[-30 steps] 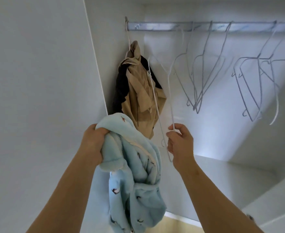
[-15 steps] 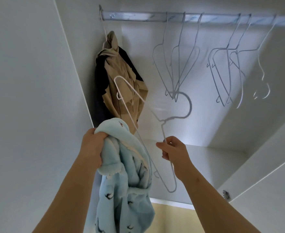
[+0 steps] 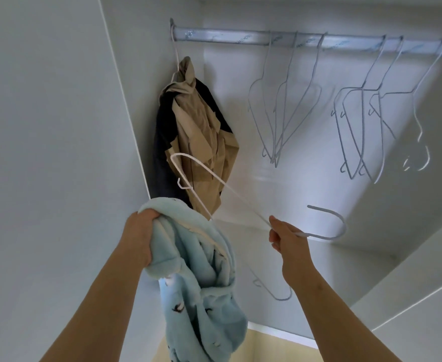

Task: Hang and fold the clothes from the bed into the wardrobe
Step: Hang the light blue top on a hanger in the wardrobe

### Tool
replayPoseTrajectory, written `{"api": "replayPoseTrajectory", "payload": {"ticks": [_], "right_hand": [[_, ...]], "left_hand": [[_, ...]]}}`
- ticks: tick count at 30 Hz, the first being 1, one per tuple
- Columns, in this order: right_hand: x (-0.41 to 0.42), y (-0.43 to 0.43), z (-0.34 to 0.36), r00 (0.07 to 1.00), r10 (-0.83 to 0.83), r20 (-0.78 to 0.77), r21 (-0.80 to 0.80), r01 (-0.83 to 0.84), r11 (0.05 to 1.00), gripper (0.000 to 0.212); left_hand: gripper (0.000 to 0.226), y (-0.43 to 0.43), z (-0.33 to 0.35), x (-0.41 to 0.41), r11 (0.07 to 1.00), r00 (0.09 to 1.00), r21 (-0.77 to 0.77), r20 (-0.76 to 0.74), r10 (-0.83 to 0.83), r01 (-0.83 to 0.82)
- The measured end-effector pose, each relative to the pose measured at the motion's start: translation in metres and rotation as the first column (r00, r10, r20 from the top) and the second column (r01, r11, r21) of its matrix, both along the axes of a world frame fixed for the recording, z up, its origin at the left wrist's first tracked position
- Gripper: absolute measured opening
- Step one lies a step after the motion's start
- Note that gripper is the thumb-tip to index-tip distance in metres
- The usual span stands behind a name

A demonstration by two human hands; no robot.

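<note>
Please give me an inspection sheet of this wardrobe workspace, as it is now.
Surface: white wardrobe shelf below the rail.
Job's things: light blue fleece garment, bunched; white wire hanger, off the rail; tan and dark garment hanging at the rail's left end.
Clutter: six empty hangers on the rail.
Grip: left hand grips the fleece garment; right hand holds the hanger near its hook.
Cables: nothing seen.
Surroundings: white wardrobe walls.

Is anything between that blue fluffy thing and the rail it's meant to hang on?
Nothing visible blocks the way. The rail has a bare stretch between the tan jacket and the empty hangers. The garment isn't yet on the hanger in the right hand.
</note>
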State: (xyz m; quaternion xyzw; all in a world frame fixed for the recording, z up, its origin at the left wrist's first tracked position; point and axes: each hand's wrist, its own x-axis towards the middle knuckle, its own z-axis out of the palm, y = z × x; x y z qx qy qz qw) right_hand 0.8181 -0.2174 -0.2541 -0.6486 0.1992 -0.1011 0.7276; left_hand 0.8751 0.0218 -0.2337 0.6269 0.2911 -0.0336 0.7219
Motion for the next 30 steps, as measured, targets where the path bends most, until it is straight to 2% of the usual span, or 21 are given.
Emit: {"api": "replayPoseTrajectory", "payload": {"ticks": [2, 4, 6, 9, 12, 14, 16, 18, 20, 23, 26, 28, 30], "right_hand": [[0.000, -0.002, -0.001, 1.000, 0.004, -0.003, 0.031, -0.004, 1.000, 0.056], [0.000, -0.005, -0.002, 1.000, 0.008, 0.005, 0.048, -0.008, 0.999, 0.046], [0.001, -0.007, -0.002, 0.999, 0.024, -0.024, 0.001, -0.024, 1.000, 0.047], [0.002, -0.010, 0.000, 0.990, 0.055, -0.129, -0.115, -0.070, 0.991, 0.064], [0.004, -0.014, 0.002, 0.979, 0.057, -0.196, -0.226, -0.101, 0.969, 0.059], [0.005, -0.015, 0.002, 0.972, 0.083, -0.219, -0.298, -0.148, 0.943, 0.059], [0.008, -0.012, 0.003, 0.971, 0.109, -0.215, -0.307, -0.173, 0.936, 0.061], [0.011, -0.007, 0.004, 0.970, 0.125, -0.209, -0.302, -0.186, 0.935, 0.062], [0.015, 0.000, 0.006, 0.967, 0.138, -0.214, -0.301, -0.200, 0.933, 0.062], [0.021, 0.013, 0.009, 0.960, 0.165, -0.224, -0.270, -0.224, 0.937, 0.055], [0.027, 0.027, 0.013, 0.958, 0.202, -0.203, -0.209, -0.244, 0.947, 0.046], [0.029, 0.036, 0.016, 0.960, 0.220, -0.172, -0.184, -0.250, 0.951, 0.041], [0.030, 0.042, 0.019, 0.968, 0.211, -0.138, -0.192, -0.235, 0.953, 0.045]], "left_hand": [[0.041, 0.007, 0.001, -0.001, 0.999, 0.999, -0.026, -0.040, 0.026, -0.027], [0.029, 0.013, 0.003, -0.002, 0.999, 0.998, -0.035, -0.056, 0.036, -0.038], [0.020, 0.017, 0.005, 0.000, 0.999, 0.998, -0.022, -0.042, 0.038, -0.039], [0.024, 0.020, 0.008, 0.005, 0.995, 1.000, 0.104, -0.003, 0.007, -0.006], [0.022, 0.022, 0.010, 0.008, 0.959, 0.996, 0.281, 0.073, -0.057, 0.035], [0.014, 0.020, 0.010, 0.009, 0.879, 0.978, 0.473, 0.149, -0.146, 0.059], [0.010, 0.014, 0.012, 0.007, 0.747, 0.946, 0.658, 0.178, -0.271, 0.090], [0.012, 0.004, 0.016, 0.006, 0.661, 0.908, 0.741, 0.185, -0.375, 0.122], [0.014, -0.007, 0.020, 0.003, 0.634, 0.869, 0.757, 0.198, -0.454, 0.159], [0.014, -0.024, 0.027, -0.002, 0.662, 0.817, 0.707, 0.213, -0.536, 0.250], [0.013, -0.046, 0.030, -0.012, 0.751, 0.787, 0.541, 0.240, -0.568, 0.377], [0.013, -0.060, 0.029, -0.020, 0.779, 0.791, 0.453, 0.224, -0.569, 0.433], [0.013, -0.066, 0.027, -0.021, 0.796, 0.802, 0.411, 0.213, -0.557, 0.444]]}}
